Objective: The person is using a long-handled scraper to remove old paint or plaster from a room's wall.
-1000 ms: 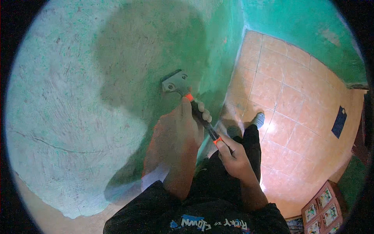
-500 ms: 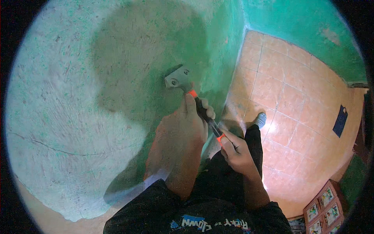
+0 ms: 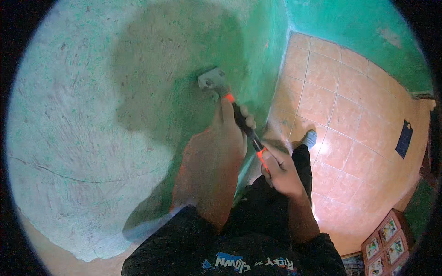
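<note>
Green coating [image 3: 260, 50] looks mostly gone from the left of the rough, pale plaster wall [image 3: 69, 115] but remains dense rightward, where the long black-and-orange scraper [image 3: 238, 115] slants, its wide grey head just beyond the left hand [image 3: 229, 129] wrapped around the upper handle, the right hand [image 3: 282, 171] closed around its lower end.

I note room to pass over the tiled floor [image 3: 343, 152] right of the right hand [image 3: 283, 174], beyond the dark trouser leg [image 3: 302, 161] and foot [image 3: 311, 138], while patchy green wall [image 3: 83, 129] bars the left.
</note>
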A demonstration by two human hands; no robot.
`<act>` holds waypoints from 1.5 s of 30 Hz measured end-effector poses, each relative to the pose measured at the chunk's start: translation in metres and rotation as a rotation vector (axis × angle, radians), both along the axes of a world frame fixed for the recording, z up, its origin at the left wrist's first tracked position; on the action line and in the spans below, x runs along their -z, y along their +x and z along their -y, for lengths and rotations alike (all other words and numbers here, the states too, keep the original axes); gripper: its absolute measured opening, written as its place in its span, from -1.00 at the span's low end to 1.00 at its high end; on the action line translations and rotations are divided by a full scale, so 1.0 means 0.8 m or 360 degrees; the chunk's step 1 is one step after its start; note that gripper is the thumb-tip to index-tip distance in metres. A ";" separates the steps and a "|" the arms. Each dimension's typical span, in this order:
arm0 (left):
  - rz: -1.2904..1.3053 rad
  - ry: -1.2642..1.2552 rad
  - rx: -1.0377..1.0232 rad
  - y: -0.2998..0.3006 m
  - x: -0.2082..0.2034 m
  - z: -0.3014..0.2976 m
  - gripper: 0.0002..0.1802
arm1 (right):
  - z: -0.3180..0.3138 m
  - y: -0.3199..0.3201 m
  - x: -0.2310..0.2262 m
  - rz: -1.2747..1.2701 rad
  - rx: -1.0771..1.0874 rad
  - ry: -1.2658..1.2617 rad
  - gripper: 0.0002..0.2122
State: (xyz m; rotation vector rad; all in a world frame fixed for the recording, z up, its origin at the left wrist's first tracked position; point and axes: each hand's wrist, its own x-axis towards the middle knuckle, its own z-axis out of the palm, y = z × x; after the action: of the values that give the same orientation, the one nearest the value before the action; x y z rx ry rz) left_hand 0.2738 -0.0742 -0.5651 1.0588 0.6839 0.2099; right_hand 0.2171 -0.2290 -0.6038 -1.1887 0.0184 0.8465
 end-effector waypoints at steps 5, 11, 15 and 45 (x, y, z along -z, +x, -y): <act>0.0050 0.0046 0.0024 0.009 0.000 -0.003 -0.57 | -0.008 0.009 -0.007 -0.0084 0.0012 0.0010 -0.62; -0.0010 0.0035 -0.0007 -0.007 -0.004 0.001 -0.55 | -0.001 0.001 -0.007 -0.0003 -0.0021 -0.0020 -0.62; -0.0007 -0.0017 -0.0069 0.008 -0.003 0.003 -0.55 | 0.000 0.020 -0.022 -0.0157 -0.0043 0.0021 -0.63; -0.0017 -0.0624 0.0105 0.025 0.038 -0.024 -0.54 | -0.015 -0.005 -0.016 -0.0325 0.0136 0.0134 -0.55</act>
State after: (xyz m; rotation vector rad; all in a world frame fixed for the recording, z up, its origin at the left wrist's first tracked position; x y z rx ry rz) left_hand 0.2938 -0.0548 -0.5957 0.7057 0.6660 0.0103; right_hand 0.2133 -0.2166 -0.5909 -1.0120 0.1973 0.8820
